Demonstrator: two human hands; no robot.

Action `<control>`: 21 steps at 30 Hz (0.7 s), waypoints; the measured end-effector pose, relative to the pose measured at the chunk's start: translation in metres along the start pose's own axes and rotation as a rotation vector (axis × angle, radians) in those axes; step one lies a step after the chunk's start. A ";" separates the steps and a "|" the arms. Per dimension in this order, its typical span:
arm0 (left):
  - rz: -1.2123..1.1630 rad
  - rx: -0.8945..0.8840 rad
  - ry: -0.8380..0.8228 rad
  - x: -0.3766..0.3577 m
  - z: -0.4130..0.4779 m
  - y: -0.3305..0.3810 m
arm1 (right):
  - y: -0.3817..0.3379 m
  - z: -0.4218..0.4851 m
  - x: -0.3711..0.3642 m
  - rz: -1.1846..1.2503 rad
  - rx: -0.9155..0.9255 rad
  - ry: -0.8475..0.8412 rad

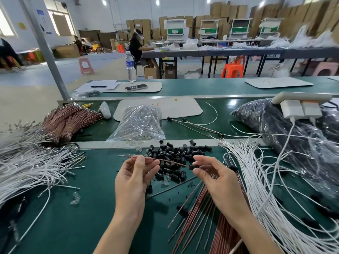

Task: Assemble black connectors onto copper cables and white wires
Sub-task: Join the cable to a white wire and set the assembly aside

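Both hands are raised just above the green surface [88,208]. The left hand [136,173] pinches a thin copper cable [170,161] near one end, and the right hand [218,178] grips a black connector [191,167] at the cable's other end, between thumb and fingertips. Right under and behind the cable lies a loose pile of black connectors [174,153] (a few clear plastic bits are scattered among them), so the space beneath the hands is crowded. A fan of spare copper cables [198,213] lies under the right wrist and runs towards the near edge. White wires [260,180] spread thickly on the right, up against the copper fan, and a second heap of white wires [27,167] fills the left side. Behind the pile a pale rail [95,143] crosses the surface, and a clear bag [139,123] of small parts rests across it. Further back on the left is a bound copper bundle [67,120], and on the right a large dark bag [293,136] with a power strip [300,99] on top. Bare green shows around the left forearm, between the left heap and the copper fan.
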State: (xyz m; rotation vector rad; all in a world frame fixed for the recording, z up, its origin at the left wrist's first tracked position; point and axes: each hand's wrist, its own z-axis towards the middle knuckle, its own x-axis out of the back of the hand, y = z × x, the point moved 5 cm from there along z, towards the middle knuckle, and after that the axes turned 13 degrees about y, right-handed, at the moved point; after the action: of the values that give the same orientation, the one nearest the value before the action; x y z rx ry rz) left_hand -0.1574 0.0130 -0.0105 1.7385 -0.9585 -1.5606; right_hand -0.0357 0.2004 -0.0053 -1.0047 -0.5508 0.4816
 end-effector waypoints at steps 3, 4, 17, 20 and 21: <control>-0.062 0.085 0.012 0.000 0.001 0.000 | -0.002 -0.001 0.000 -0.097 0.060 -0.031; -0.070 0.098 0.003 0.000 0.001 0.000 | -0.003 -0.002 -0.001 -0.139 0.089 -0.038; 0.095 0.016 -0.092 -0.003 -0.004 -0.003 | -0.015 -0.006 -0.003 -0.384 0.350 0.051; 0.143 0.036 -0.177 -0.008 -0.011 -0.008 | -0.019 -0.010 -0.006 -0.439 0.471 0.073; 0.171 0.040 -0.214 -0.011 -0.014 -0.009 | -0.021 -0.011 -0.006 -0.448 0.498 0.081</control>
State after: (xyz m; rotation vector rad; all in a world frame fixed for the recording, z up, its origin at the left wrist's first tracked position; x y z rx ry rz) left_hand -0.1432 0.0266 -0.0107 1.4930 -1.2174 -1.6468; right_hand -0.0312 0.1801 0.0073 -0.4032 -0.5288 0.1600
